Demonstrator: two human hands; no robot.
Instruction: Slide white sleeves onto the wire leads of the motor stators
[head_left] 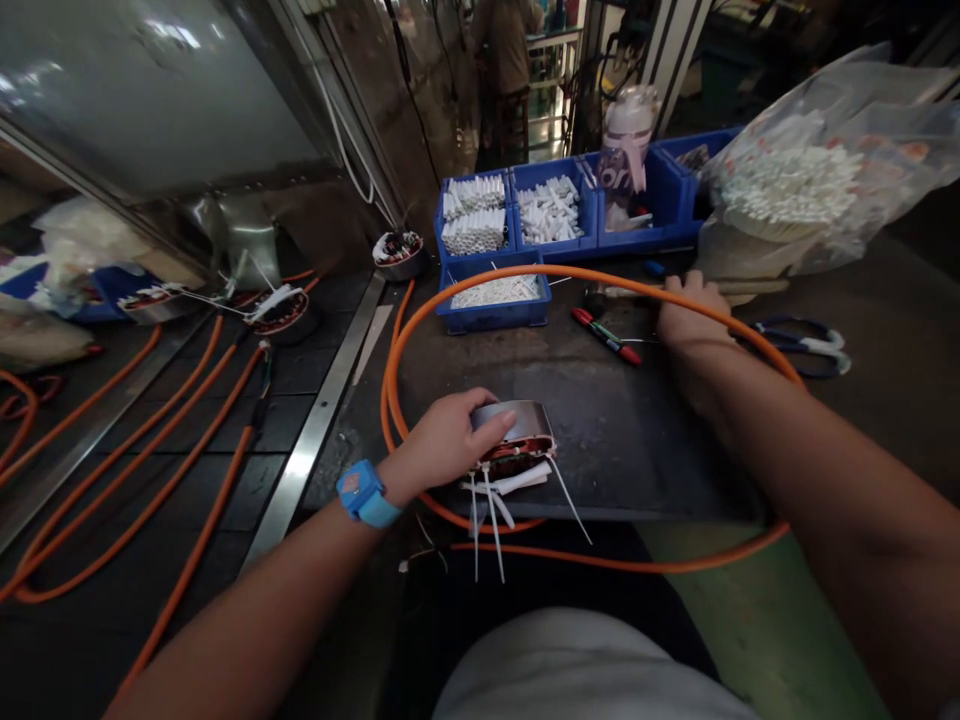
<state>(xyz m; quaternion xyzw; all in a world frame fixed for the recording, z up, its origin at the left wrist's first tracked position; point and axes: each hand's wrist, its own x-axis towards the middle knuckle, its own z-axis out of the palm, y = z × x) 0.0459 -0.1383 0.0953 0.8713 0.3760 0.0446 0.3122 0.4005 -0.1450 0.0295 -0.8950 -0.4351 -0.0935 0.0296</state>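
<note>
My left hand [450,440] grips a stator [517,422], a steel ring with copper windings inside. The ring is tilted on its side near the front edge of the dark worktop. Several white cable ties [491,525] hang from its near face, beside white sleeving [525,478]. At the back right, my right hand [694,308] is closed over the handle of what looks like a mallet [634,292], with a dark head at its left end. Its fingertips are partly hidden. Red-and-green pens [606,335] lie just left of that hand.
Orange cable [570,270] loops around the work area. Blue bins [495,318] hold white tubes and ties. A plastic bag [795,190] and scissors [810,340] are on the right. More stators [281,310] with orange cables sit left, past a metal rail [315,430]. A person [506,50] is behind.
</note>
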